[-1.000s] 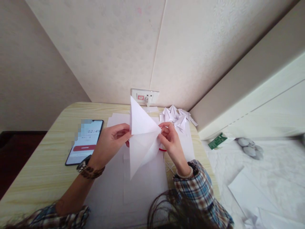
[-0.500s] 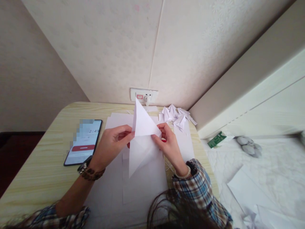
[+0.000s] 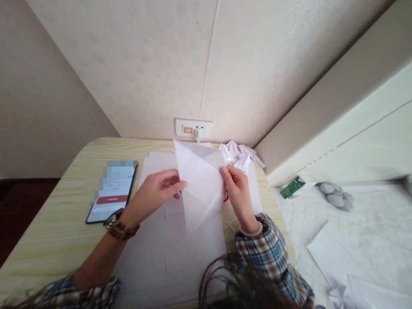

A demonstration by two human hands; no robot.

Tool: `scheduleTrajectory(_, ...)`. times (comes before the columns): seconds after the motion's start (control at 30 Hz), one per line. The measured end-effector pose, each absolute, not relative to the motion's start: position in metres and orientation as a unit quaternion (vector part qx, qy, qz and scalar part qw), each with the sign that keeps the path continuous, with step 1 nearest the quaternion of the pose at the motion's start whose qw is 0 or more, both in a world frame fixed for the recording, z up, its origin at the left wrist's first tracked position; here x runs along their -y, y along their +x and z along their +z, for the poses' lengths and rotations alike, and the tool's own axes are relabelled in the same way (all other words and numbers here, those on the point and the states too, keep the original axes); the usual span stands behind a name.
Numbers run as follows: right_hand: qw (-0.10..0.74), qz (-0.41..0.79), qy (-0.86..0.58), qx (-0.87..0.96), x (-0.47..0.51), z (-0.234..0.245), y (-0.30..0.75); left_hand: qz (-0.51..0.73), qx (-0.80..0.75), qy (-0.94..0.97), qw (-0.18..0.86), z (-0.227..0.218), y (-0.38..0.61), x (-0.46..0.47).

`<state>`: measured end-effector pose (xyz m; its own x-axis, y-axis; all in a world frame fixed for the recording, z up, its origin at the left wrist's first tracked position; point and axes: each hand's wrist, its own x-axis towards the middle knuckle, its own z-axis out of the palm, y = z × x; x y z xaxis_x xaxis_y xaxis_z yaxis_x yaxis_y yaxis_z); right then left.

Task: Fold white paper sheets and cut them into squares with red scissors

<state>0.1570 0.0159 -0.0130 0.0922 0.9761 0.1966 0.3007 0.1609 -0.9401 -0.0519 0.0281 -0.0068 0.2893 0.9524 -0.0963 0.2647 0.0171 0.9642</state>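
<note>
A creased white sheet of paper (image 3: pixel 202 182) is held up over the table between my two hands. My left hand (image 3: pixel 157 191) pinches its left edge, thumb in front and fingers behind. At the upper right corner, my right hand (image 3: pixel 236 184) grips it between thumb and fingers. Beneath it lie white paper sheets (image 3: pixel 193 266) on the table. Part of a red loop (image 3: pixel 226 195) shows beside my right hand; the rest of that thing is hidden. Folded paper pieces (image 3: pixel 243 162) lie in a pile beyond my right hand.
A phone (image 3: pixel 112 193) lies on the left of the wooden table (image 3: pixel 58 214). Behind is a wall socket (image 3: pixel 193 128) with a plug in it. To the right, a green and white carton (image 3: pixel 292 187), grey slippers (image 3: pixel 336 196) and loose paper (image 3: pixel 337 257) lie on a lower white surface.
The paper has opened from its folded triangle into a wider creased sheet. My right hand has moved slightly right with its corner, while my left hand stays nearly in place.
</note>
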Motion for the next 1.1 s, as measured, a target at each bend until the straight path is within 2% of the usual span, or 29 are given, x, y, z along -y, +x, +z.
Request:
scheduleTrajectory(0.13, 0.446, 0.365, -0.551, 0.604, -0.019, -0.014, 0.162, 0.422, -0.487, 0.544, 0.537, -0.005, -0.052, -0.030)
scheduleTrajectory(0.27, 0.368, 0.342, -0.525, 0.687, -0.019, -0.015, 0.163, 0.460, -0.490, 0.548, 0.498, 0.000, -0.058, -0.033)
scheduleTrajectory(0.47, 0.306, 0.341, -0.486, 0.744, -0.019, -0.017, 0.158, 0.274, -0.531, 0.677, 0.430, -0.003, -0.066, -0.034)
scheduleTrajectory(0.57, 0.309, 0.392, -0.502, 0.706, -0.021, -0.016, 0.162, 0.258, -0.558, 0.673, 0.411, -0.002, -0.067, -0.034)
scheduleTrajectory(0.77, 0.328, 0.575, -0.481, 0.575, -0.026, -0.015, 0.183, 0.335, -0.642, 0.571, 0.387, 0.002, -0.074, -0.034)
scheduleTrajectory(0.93, 0.429, 0.628, -0.450, 0.467, -0.026, -0.017, 0.186, 0.417, -0.648, 0.483, 0.415, -0.001, -0.075, -0.034)
scheduleTrajectory(1.1, 0.458, 0.691, -0.414, 0.377, -0.025, -0.018, 0.176, 0.450, -0.670, 0.489, 0.330, -0.004, -0.073, -0.032)
